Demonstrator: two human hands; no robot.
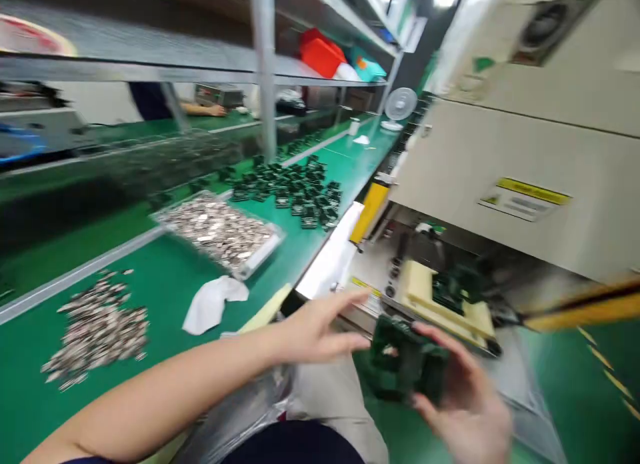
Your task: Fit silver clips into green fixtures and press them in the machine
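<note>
Right hand (460, 397): fingers curled round a dark green part (405, 367), held low before the beige machine (525, 177). Left hand (320, 331): fingers loosely spread, tips at the part's left edge; contact blurred. Cream fixture (425, 291) just behind the hands. On the green table (165, 277), left: tray of silver pieces (263, 251), loose silver pile (97, 331), white cloth (213, 304), cluster of dark green pieces (295, 187).

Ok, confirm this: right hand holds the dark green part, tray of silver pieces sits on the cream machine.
No: the tray of silver pieces sits on the green bench, per the head view. The right hand does hold the dark green part.
</note>
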